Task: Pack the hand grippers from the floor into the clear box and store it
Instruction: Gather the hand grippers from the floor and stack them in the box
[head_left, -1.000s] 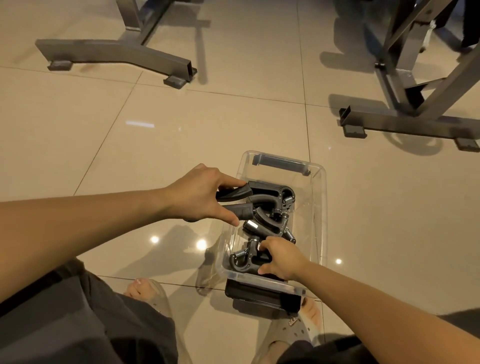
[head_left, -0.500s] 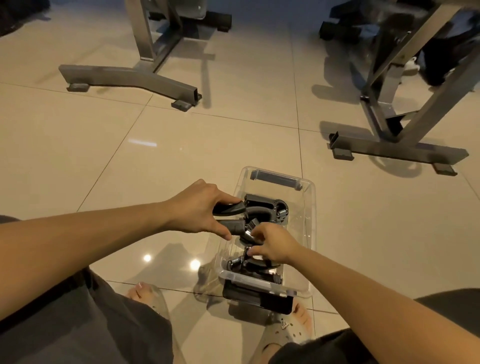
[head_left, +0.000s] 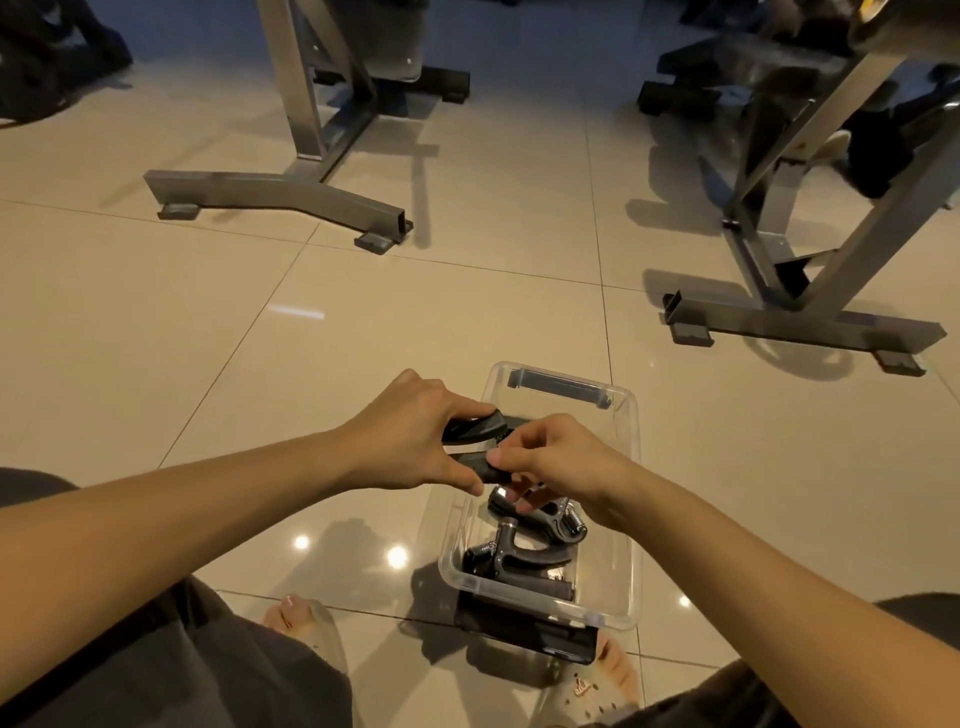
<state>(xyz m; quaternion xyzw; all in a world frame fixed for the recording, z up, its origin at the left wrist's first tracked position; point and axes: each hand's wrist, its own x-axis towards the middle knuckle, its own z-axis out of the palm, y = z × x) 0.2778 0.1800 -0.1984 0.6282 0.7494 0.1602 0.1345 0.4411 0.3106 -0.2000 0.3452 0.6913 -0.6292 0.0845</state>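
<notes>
A clear plastic box (head_left: 626, 467) with dark latch handles sits on the tiled floor between my feet. Two dark hand grippers (head_left: 524, 556) lie in its near half. My left hand (head_left: 410, 436) pinches the two black handles of another hand gripper (head_left: 475, 428) above the box's left rim. My right hand (head_left: 556, 460) has come over the box and its fingers close on the same gripper from the right, hiding its spring end.
Grey metal frames of gym equipment stand on the floor: one foot bar (head_left: 275, 195) at the back left, another (head_left: 800, 322) at the right. My sandalled feet (head_left: 306, 623) flank the box's near end. Open tiled floor lies to the left.
My right hand left the gripper at the box's near end and moved up to the one in my left hand. The camera tilted up, showing more of the room.
</notes>
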